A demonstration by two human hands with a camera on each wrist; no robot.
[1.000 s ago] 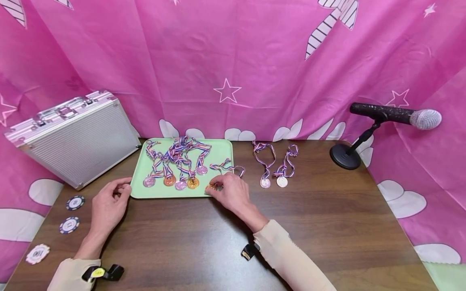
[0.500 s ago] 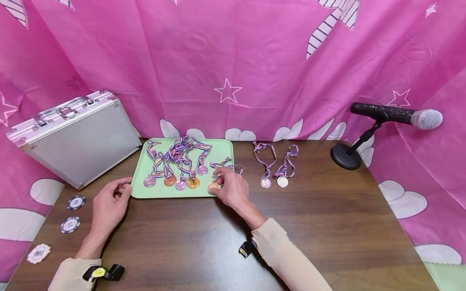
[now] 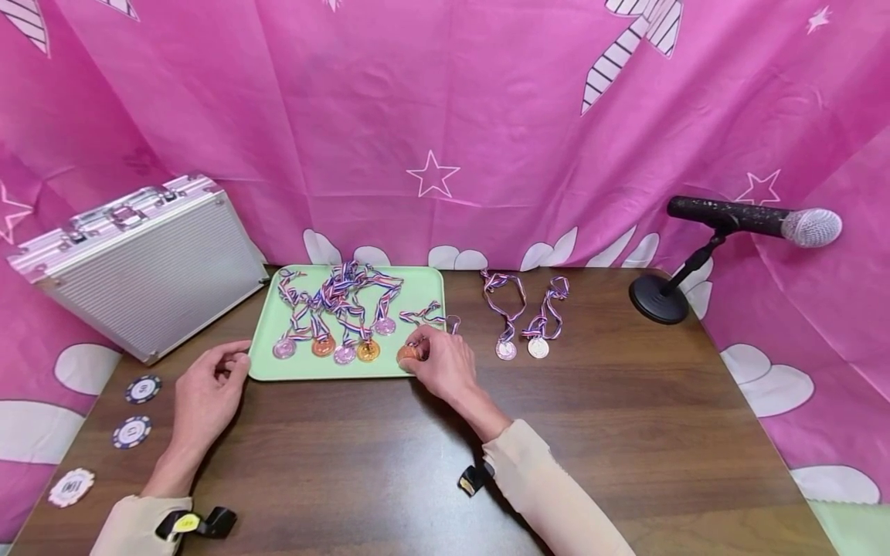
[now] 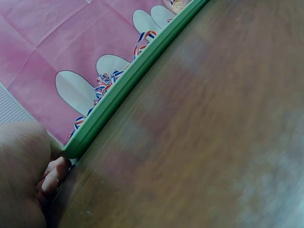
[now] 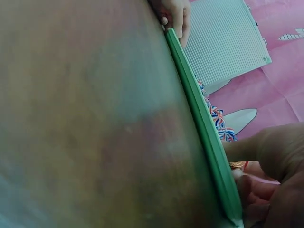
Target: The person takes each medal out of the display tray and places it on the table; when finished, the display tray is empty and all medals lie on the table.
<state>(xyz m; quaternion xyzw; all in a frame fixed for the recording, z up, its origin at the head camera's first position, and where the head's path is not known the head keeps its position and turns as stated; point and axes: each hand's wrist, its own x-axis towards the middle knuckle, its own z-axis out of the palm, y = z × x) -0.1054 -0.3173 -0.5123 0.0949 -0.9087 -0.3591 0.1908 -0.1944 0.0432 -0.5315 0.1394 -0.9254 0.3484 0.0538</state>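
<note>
From the head view, the right hand [image 3: 440, 359] pinched a bronze medal [image 3: 406, 353] at the near right corner of the green tray [image 3: 424, 284], fingers curled round the disc. Its striped ribbon [image 3: 426, 315] trailed away toward the far right, so the long axis of medal and ribbon ran from near left to far right. The left hand [image 3: 205, 388] lay on the wooden table [image 3: 591, 417] with fingers loosely curled, holding nothing, its fingertips at the tray's near left corner. Four more medals [image 3: 324, 345] lay in a row on the tray, and two medals [image 3: 521, 347] lay on the table to the right.

The left wrist view showed only the tray's edge [image 4: 137, 78] and fingertips [image 4: 52, 176] touching its corner.

The right wrist view showed the medal's gold rim [image 5: 237, 165] between the fingers [image 5: 259, 187], just past the tray's edge [image 5: 202, 123], a detail that the head view hid.
</note>
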